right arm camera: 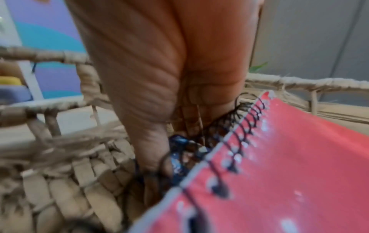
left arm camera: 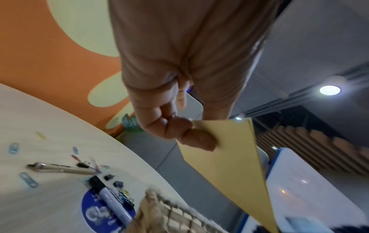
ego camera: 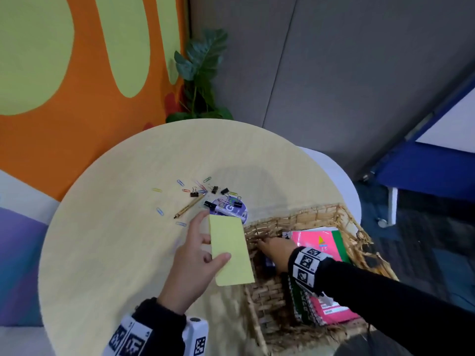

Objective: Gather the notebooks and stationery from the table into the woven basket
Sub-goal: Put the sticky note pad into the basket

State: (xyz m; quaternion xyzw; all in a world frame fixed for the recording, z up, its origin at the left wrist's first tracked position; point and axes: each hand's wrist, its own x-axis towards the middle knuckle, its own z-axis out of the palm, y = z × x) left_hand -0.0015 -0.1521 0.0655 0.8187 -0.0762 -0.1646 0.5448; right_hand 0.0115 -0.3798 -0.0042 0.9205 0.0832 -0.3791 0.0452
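Observation:
My left hand (ego camera: 205, 253) is raised over the round table (ego camera: 115, 227) and pinches a yellow notepad (ego camera: 232, 250) by its edge between thumb and fingers; the left wrist view shows the same pinch on the yellow notepad (left arm camera: 229, 157). My right hand (ego camera: 272, 249) reaches down inside the woven basket (ego camera: 298, 214), by its left wall. There its fingers (right arm camera: 151, 149) point at the basket floor beside a blurred blue object (right arm camera: 177, 156) and a pink spiral notebook (right arm camera: 279, 165). Whether they hold the blue object is unclear. Pink and green notebooks (ego camera: 318, 242) lie in the basket.
On the table beyond my left hand lie a pen (ego camera: 189, 206), a marker (ego camera: 218, 206) on a round purple sticker (ego camera: 231, 210), black binder clips (ego camera: 213, 189) and scattered coloured paper clips (ego camera: 160, 211). A plant (ego camera: 200, 73) stands behind the table. The basket overhangs the table's right edge.

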